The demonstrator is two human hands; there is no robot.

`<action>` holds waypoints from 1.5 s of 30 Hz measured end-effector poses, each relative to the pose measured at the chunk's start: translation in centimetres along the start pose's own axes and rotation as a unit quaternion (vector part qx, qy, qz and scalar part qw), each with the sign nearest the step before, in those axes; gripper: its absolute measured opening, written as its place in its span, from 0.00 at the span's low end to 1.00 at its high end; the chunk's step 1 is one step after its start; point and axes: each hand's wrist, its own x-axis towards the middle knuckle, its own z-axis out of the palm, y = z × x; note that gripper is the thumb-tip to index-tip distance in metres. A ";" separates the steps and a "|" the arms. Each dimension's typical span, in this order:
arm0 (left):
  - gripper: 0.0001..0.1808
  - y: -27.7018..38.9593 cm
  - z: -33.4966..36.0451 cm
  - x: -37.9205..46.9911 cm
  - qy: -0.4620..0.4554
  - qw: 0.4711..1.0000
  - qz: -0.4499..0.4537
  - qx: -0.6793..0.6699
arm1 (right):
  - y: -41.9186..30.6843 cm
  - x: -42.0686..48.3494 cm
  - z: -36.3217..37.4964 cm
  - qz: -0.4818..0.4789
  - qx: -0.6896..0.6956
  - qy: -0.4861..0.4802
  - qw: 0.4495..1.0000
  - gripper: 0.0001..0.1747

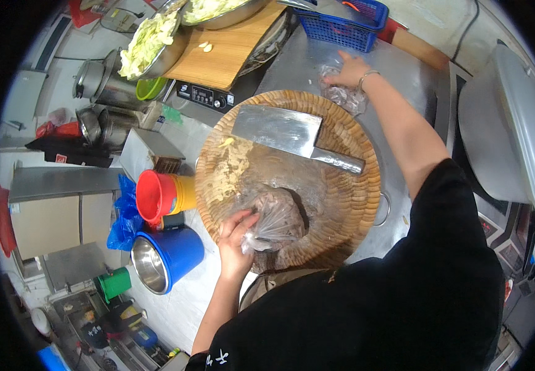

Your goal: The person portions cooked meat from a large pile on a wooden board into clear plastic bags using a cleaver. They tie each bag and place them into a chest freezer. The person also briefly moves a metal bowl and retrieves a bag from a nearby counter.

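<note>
My left hand (237, 239) grips the gathered neck of a clear plastic bag (279, 220) with greyish-brown, meat-like contents. The bag rests on the near part of a round wooden chopping block (362, 199). A cleaver (279, 130) lies flat across the block's far part, its metal handle towards the right. Yellowish scraps (230, 174) stick to the block's left side. My right hand (353, 72), wearing a bracelet, reaches to the metal counter. Its fingers are spread over a second crumpled clear plastic bag (346, 97), whose contents are unclear.
Beyond the block are a blue plastic basket (339, 30), a wooden board (230, 55) with garlic-like pieces, and metal bowls of chopped cabbage (149, 46). An induction cooker (202, 96) sits beneath the board. Red (149, 195) and blue buckets (186, 252) stand left; a large lidded pot (490, 125) stands right.
</note>
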 end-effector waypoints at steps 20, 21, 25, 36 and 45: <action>0.18 1.5 -4.8 -1.5 0.112 0.931 -0.123 -0.325 | 7.2 -12.3 -4.1 -0.042 0.797 0.188 0.572 0.24; 0.21 1.5 -5.7 -1.7 0.081 0.922 -0.117 -0.359 | 5.4 -14.0 -4.7 -0.071 0.811 0.153 0.560 0.22; 0.41 4.1 -8.4 -0.4 0.026 0.924 -0.067 -0.376 | -5.4 -22.4 -4.6 -0.132 0.827 0.043 0.544 0.14; 0.27 -0.1 -11.9 -13.6 0.119 0.939 -0.114 -0.301 | -28.2 -37.3 5.7 -0.312 0.708 -0.106 0.624 0.11; 0.15 -10.8 -20.9 -32.1 0.273 0.888 -0.217 -0.300 | -47.9 -47.8 18.3 -0.264 0.725 -0.314 0.553 0.11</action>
